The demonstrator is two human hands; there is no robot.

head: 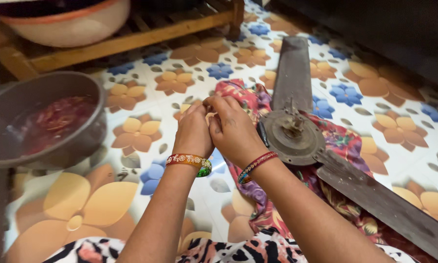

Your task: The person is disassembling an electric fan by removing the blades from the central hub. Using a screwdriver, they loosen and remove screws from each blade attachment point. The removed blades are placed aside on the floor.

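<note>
Closest to the camera is a lap in black, white and pink patterned cloth [238,249]. Above it, the left hand [193,131] and the right hand [233,129] are pressed close, fingertips pinching something small; I cannot tell what it is. They hover over a flowery red cloth [343,141] on the flower-print floor [399,97]. On that cloth lies a dusty brown ceiling fan [293,134] with flat long blades. To the left, a round grey bowl [85,87] holds something dark red and wet. A pale tub [78,27] sits on a wooden frame [131,41].
</note>
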